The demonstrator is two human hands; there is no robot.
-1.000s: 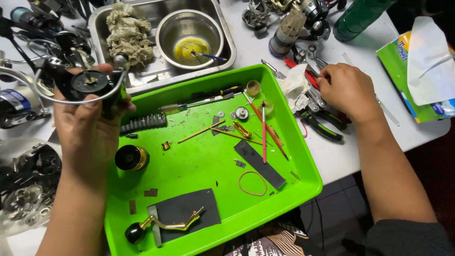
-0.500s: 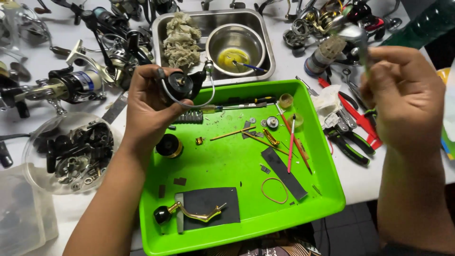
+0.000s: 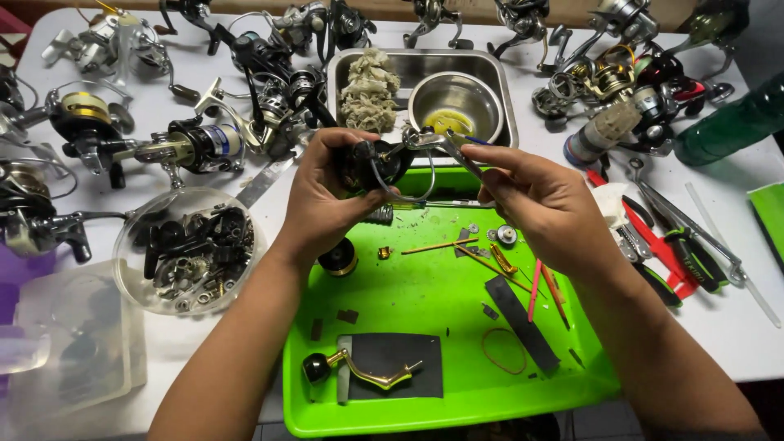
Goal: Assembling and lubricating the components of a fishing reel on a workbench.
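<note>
White tabletop point(image 3: 702, 327), crowded w/ spinning reels, carries a bright green plastic tray point(image 3: 425, 408). Above tray's far edge, left hand point(image 3: 322, 200) is clenched round a black spinning-reel body w/ wire bail point(image 3: 384, 167). Right hand point(image 3: 543, 200) pinches a slim silver metal tool point(image 3: 457, 151), tip at the reel. Gold-and-black crank handle point(image 3: 359, 371) lies on a dark mat at tray's near end. Clear round bowl of dark parts point(image 3: 192, 253) sits left of tray; red-handled pliers point(image 3: 645, 245) right.

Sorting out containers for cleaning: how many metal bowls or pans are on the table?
2: a rectangular steel pan at the top centre behind the green tray, and a round steel bowl inside that pan. Others may be hidden among the reels.
</note>
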